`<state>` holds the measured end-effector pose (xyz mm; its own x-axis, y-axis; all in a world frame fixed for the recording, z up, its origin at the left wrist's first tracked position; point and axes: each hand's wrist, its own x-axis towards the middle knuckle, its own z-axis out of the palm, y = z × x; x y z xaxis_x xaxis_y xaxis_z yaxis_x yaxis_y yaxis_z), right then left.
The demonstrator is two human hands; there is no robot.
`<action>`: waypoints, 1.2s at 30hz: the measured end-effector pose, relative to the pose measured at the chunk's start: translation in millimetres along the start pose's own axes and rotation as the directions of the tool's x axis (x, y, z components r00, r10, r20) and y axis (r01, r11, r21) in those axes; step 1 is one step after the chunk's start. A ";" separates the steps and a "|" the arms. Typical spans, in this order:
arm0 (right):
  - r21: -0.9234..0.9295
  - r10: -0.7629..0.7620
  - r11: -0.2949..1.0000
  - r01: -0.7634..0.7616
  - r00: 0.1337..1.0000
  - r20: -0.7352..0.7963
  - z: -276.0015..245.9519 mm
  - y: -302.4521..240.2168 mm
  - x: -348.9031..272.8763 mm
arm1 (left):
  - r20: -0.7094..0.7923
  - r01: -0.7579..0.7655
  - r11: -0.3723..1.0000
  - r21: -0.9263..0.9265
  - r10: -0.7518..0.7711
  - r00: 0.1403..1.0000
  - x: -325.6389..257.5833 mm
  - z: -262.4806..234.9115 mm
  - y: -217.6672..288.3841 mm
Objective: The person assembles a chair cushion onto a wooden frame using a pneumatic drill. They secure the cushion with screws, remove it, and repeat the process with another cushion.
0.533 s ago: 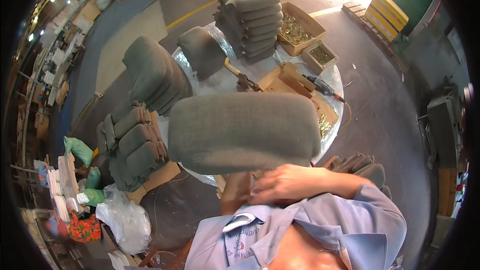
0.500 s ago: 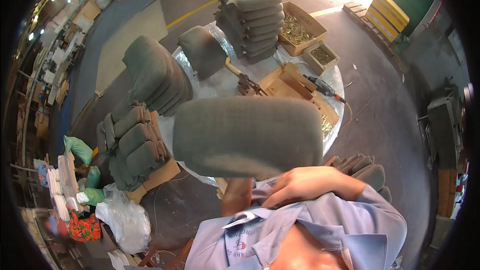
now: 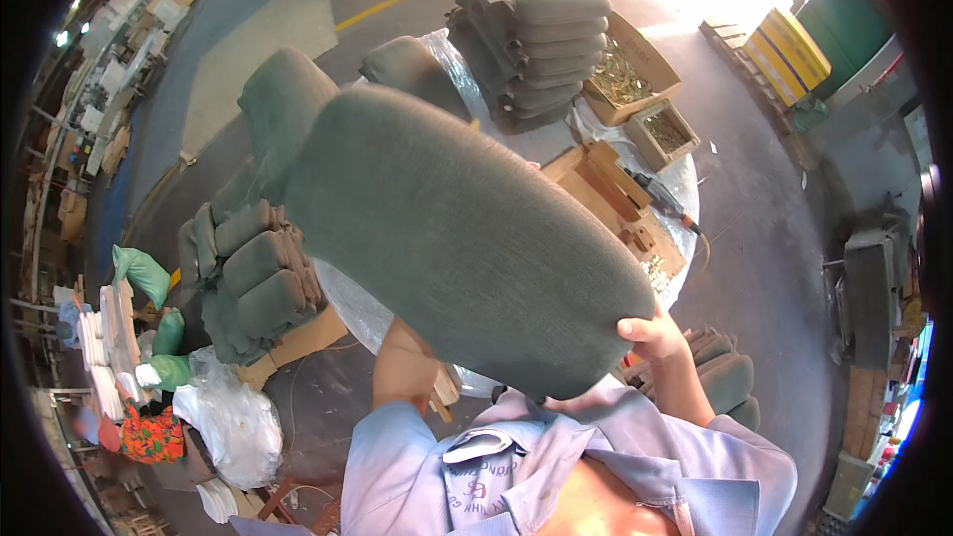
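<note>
A long grey-green upholstered cushion [image 3: 457, 238], with rounded corners and fabric on its upper face, is held up at a slant over the table. My right hand [image 3: 650, 335] grips its near right end, the thumb pressed on the top face. Most of my left hand is hidden beneath the cushion; my left forearm [image 3: 405, 362] goes under its near edge. A bit of skin, apparently fingertips [image 3: 534, 166], shows at the far edge. The cushion covers much of the plastic-wrapped round table [image 3: 347, 303].
Stacked cushions [image 3: 541, 30] stand at the back, more cushions [image 3: 283, 104] at the left. Smaller padded pieces [image 3: 253, 268] are piled front left. To the right are a wooden tray [image 3: 596, 184], a power tool [image 3: 660, 194], a box of metal parts [image 3: 620, 69] and a smaller box [image 3: 665, 129].
The cushion has risen and turned from level to slanting down to the right, and appears larger. My right hand has moved from near my chest to the cushion's right end.
</note>
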<state>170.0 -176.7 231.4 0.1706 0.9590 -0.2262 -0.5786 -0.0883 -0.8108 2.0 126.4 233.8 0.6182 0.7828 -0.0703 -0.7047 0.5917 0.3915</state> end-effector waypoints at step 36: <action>-0.277 0.248 0.955 -0.107 0.801 0.544 76.9 55.4 247.7 | -0.461 -0.315 0.639 0.701 0.744 0.483 -21.6 -163.2 173.3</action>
<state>118.8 76.7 172.0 -0.4408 0.8932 -0.0887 -0.3499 -0.2620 -0.8994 -190.3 243.4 153.4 -0.3861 0.9074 -0.1658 -0.4015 -0.0035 0.9158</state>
